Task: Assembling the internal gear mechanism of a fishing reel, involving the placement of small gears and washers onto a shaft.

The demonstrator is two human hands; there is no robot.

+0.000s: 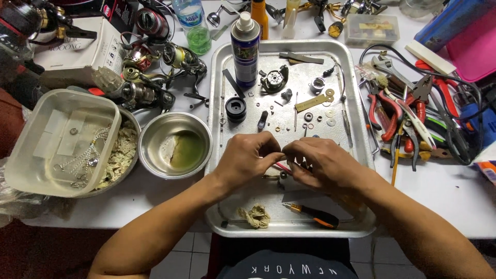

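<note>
Hands meet over the middle of the metal tray (356,155): the left hand (247,157) and the right hand (320,163) touch at the fingertips, and both are closed in a pinch on a small part (283,155) that is too tiny to tell. A thin red piece (281,167) shows just under the fingers.

At the near edge of the tray lie an orange-handled screwdriver (312,215) and a crumpled rag (256,216). Near the far left corner stands a spray can (245,49), tall and round, with a dark blue label and a white cap. Washers and other small reel parts (318,111) are spread between the can and the hands.

Left of the tray, on the table (444,196), stands a steel bowl (175,144) with greenish liquid, and beside it a clear plastic box (62,142). At the far left corner of the table is a white carton (77,51) with dark print. A clear bottle (188,15) with a blue label stands at the far edge. Pliers with red handles (385,111) lie right of the tray.
</note>
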